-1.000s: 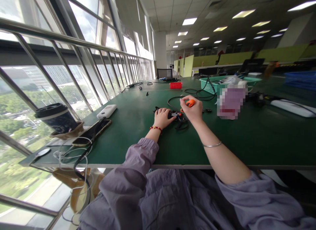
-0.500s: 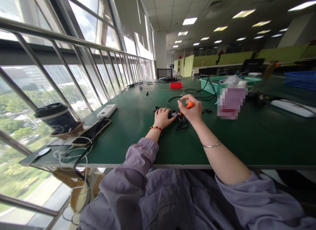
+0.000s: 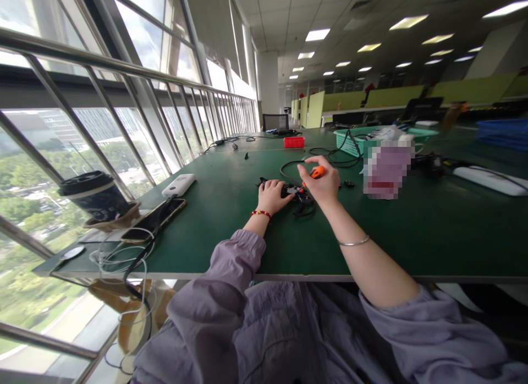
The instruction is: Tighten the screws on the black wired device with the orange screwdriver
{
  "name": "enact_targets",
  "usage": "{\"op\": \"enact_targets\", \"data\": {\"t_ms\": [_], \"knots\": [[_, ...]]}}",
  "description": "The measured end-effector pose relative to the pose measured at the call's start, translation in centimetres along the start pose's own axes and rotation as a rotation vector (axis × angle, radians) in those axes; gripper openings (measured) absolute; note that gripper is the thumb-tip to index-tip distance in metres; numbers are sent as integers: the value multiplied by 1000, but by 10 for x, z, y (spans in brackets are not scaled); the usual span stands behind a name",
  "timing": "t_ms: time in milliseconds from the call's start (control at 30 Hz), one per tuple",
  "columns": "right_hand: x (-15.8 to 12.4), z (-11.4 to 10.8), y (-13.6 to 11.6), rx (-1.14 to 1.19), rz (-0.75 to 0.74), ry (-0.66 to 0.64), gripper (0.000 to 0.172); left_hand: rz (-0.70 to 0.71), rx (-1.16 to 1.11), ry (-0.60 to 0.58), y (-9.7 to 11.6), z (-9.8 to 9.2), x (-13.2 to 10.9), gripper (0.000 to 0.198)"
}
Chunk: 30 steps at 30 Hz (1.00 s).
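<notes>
Green matte desktop (image 3: 231, 208) beside a glazed wall with slanted steel rails, open-plan office behind. Right hand (image 3: 324, 186) clamps its fingers (image 3: 307, 169) around a small screwdriver with an orange plastic handle (image 3: 317, 173), the tool held steeply, tip pointing down just below the thumb. Directly under that tip lies a small black electronic assembly with short coloured wires (image 3: 293, 192), flat on the desktop and pinned by the left hand (image 3: 271, 197), whose fingers are together and pressed on its near end. Judged from this pose, fastening or loosening is in progress: the tool is engaged, the assembly is not yet released, and how many screws remain cannot be told. A thin black rubber cable (image 3: 289, 166) loops away beyond the fingertips. Further beyond stand a teal plastic mesh basket (image 3: 348, 142) and a red rectangular box (image 3: 293, 142). Well to the left of the left hand's knuckles lie a white rounded power bank (image 3: 179, 185), glossy, and a dark flat smartphone (image 3: 154, 221); at the table corner, a dark paper cup with a black lid (image 3: 95, 197), tangled white earphone cord (image 3: 115, 257) beside it.
</notes>
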State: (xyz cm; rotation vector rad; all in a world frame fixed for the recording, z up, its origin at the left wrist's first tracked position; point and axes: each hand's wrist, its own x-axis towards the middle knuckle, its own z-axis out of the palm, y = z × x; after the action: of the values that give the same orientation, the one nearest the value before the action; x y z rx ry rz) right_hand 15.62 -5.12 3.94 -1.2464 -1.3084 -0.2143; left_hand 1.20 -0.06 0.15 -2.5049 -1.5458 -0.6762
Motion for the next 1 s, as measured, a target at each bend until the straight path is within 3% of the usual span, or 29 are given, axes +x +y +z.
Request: {"op": "enact_targets", "data": {"t_ms": [133, 233, 300, 367, 467, 567, 633, 700, 800, 933, 1000], "knots": [[0, 0, -1, 43, -42, -58, 22, -5, -9, -3, 2, -2, 0, 45], [1, 1, 2, 103, -102, -21, 49, -8, -11, -7, 2, -2, 0, 46], [1, 1, 3, 100, -92, 14, 57, -10, -9, -9, 2, -2, 0, 46], [1, 0, 2, 61, -51, 23, 53, -10, -6, -9, 2, -1, 0, 46], [-1, -1, -1, -18, 16, 29, 31, -9, -3, -10, 2, -2, 0, 46], [-1, -2, -2, -18, 2, 8, 22, -13, 1, -10, 2, -2, 0, 46], [0, -1, 0, 35, -83, 3, 27, -11, 2, -9, 2, -1, 0, 46], [2, 0, 3, 90, -165, 33, 43, -9, 2, -8, 2, -1, 0, 46], [2, 1, 4, 95, -153, 62, 53, -8, 0, -6, 2, 0, 0, 46], [0, -1, -1, 3, 5, 16, 30, -8, -3, -10, 1, 0, 0, 46], [0, -2, -2, 11, 14, -19, 22, -10, -2, -9, 2, 0, 0, 46]]}}
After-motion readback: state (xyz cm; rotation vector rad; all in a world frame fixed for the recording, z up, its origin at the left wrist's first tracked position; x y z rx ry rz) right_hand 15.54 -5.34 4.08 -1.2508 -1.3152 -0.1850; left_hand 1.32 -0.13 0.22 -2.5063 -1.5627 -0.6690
